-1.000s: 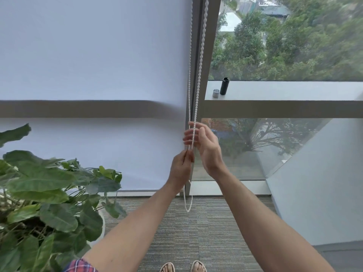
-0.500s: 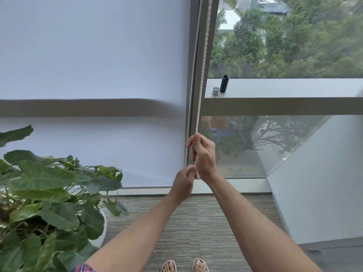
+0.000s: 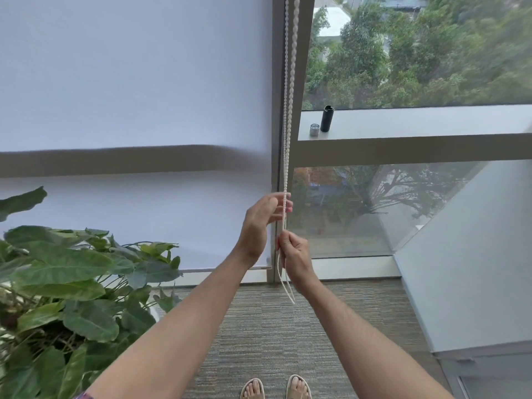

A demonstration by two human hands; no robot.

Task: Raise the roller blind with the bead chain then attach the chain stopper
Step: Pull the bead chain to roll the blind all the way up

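Hands swapped heights: left hand (image 3: 259, 223) now upper, fingers loosely open beside bead chain (image 3: 288, 110); right hand (image 3: 295, 256) pinches chain lower.

**Window bay: positions of items**

The roller blind (image 3: 135, 82) covers the left pane, its bottom edge just above the floor (image 3: 259, 326). The bead chain (image 3: 288, 110) hangs beside the blind's right edge, in front of the window frame (image 3: 305, 82). The left hand (image 3: 259, 223) is on the chain above the right hand (image 3: 295, 254); the chain's loop hangs below both. Right of the frame, a cylinder (image 3: 327, 118) and a small cap (image 3: 314, 130) stand side by side on the ledge (image 3: 417, 122). A potted plant (image 3: 66, 283) stands on the floor at lower left, before the blind.
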